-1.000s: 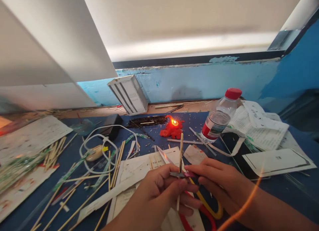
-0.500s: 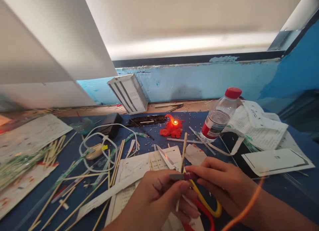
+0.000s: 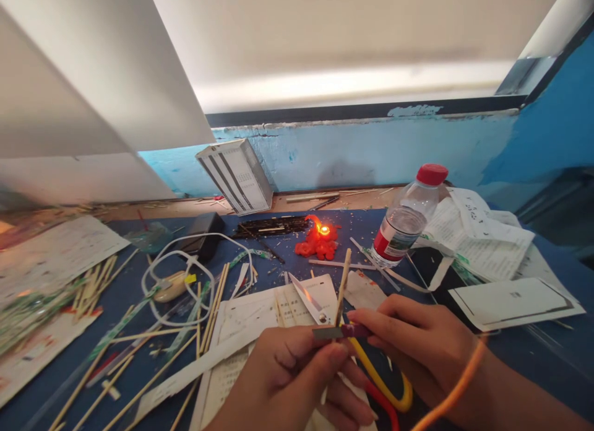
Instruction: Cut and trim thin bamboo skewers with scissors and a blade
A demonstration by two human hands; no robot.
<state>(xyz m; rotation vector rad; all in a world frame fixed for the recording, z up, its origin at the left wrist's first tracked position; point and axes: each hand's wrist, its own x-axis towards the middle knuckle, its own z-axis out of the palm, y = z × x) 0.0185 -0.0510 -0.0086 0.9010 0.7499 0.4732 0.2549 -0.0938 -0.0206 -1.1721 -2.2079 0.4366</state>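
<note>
My left hand (image 3: pixel 297 369) is closed round a thin wooden stick (image 3: pixel 343 282), which stands up from the fingers, leaning slightly right. In my right hand (image 3: pixel 413 332), the fingers pinch the purple handle of a small knife (image 3: pixel 327 333). Its grey blade points left and lies across the stick, close to my left thumb. Under my hands lie open scissors (image 3: pixel 309 298) with a yellow and a red handle loop, partly hidden, on printed paper (image 3: pixel 227 319). Beyond them a small flame burns on a red wax-like lump (image 3: pixel 318 246).
Right of the flame stands a water bottle (image 3: pixel 408 217) with a red cap. A white box (image 3: pixel 236 177) leans by the wall. Dark sticks (image 3: pixel 269 226) lie behind. At left are a looped white cable (image 3: pixel 148 276) and many loose sticks (image 3: pixel 148 381). An orange cord (image 3: pixel 459 387) crosses my right forearm.
The view has shifted slightly. The knife blade is now seen more level across the stick, and the stick leans a little more to the right. Both hands keep their grips.
</note>
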